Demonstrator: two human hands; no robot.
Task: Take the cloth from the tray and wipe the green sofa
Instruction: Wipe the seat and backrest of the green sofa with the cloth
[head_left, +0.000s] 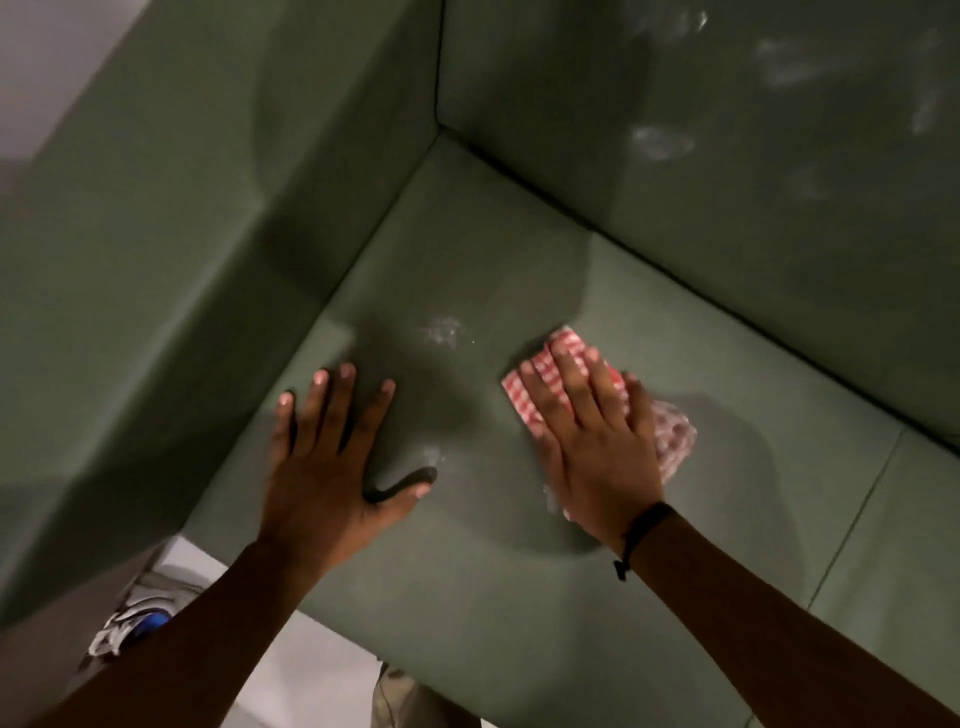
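Pressing with straight, close-set fingers (571, 384), the right hand (597, 452) held the red-and-white checked cloth (566, 340) flat on the green upholstered sofa (519, 597) seat, mid-frame. The left hand (327, 467) lay spread beside it. Bunched, possibly loose cloth could smear the white powdery marks (441, 330).

Likely a lounge or living room — corner of a green upholstered sofa (519, 597), pale floor (311, 675).

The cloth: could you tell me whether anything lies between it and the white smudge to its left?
Nothing visible: bare sofa seat separates the cloth from the smudge; the left hand rests clear of that path.
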